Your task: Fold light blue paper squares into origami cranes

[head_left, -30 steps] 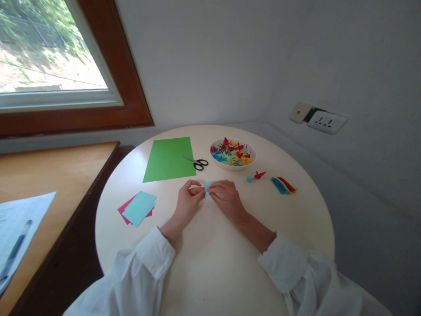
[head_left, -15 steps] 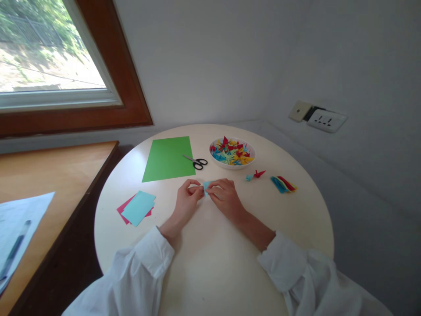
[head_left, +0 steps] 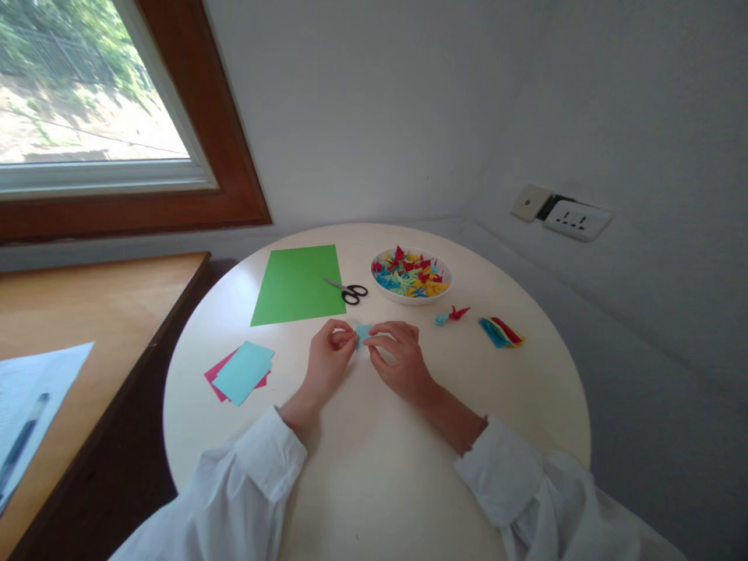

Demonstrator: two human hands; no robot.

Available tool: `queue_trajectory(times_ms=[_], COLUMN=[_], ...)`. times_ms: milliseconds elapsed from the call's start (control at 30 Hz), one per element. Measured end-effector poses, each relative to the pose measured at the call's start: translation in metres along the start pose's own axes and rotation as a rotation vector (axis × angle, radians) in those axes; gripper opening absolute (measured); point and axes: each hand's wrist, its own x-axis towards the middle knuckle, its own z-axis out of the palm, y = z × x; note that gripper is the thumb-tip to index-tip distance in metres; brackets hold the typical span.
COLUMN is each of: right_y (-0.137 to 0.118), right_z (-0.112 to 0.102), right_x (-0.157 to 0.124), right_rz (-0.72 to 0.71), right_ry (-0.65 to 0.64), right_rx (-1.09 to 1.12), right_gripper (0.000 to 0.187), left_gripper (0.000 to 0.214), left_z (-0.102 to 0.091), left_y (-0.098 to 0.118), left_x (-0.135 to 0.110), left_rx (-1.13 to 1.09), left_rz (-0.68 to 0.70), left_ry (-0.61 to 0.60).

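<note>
A small folded piece of light-blue paper (head_left: 363, 335) is between my two hands near the middle of the round white table (head_left: 374, 467). My left hand (head_left: 330, 351) pinches its left edge between thumb and fingers. From the right, my right hand (head_left: 400, 354) has its fingertips at the paper's right edge, with the thumb set slightly apart below. The exact folds are too small to make out. Just beyond my hands lie black-handled scissors (head_left: 351, 294), partly on a green sheet (head_left: 295, 284).
A white bowl (head_left: 412, 300) holds many coloured paper cranes. Right of it lie a red paper crane (head_left: 459, 313), a small light-blue folded piece (head_left: 441, 319) and a bundle of coloured strips (head_left: 501, 333). Light-blue sheets (head_left: 242, 374) overlap pink ones (head_left: 217, 372) at left.
The light-blue paper has shifted slightly left and shows more between my hands. My right thumb and index finger have spread a little apart. The view has tilted slightly.
</note>
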Motion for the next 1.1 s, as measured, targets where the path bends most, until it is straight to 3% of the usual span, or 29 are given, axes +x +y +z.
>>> queue_trajectory(times_ms=[133,333,533,800,1100], right_y=[0.000,0.005,0.004,0.003,0.001], right_z=[-0.003,0.001,0.003,0.003,0.004], right_x=[0.003,0.002,0.002,0.000,0.001], right_rz=[0.127,0.279,0.381,0.405,0.418], right_ry=[0.083,0.041,-0.030,-0.116,-0.070], right_rx=[0.054,0.237,0.418,0.494,0.415], right_gripper=[0.016,0.004,0.005,0.006,0.007], left_gripper=[0.018,0.014,0.011,0.014,0.013], left_z=[-0.002,0.000,0.001,0.001,0.002], left_y=[-0.005,-0.005,0.005,0.005,0.008], left_x=[-0.001,-0.002,-0.004,-0.002,-0.003], left_rx=[0.066,0.118,0.128,0.041,0.040], left_rz=[0.083,0.140,0.195,0.144,0.143], left_ry=[-0.049,-0.099,-0.096,-0.124,-0.078])
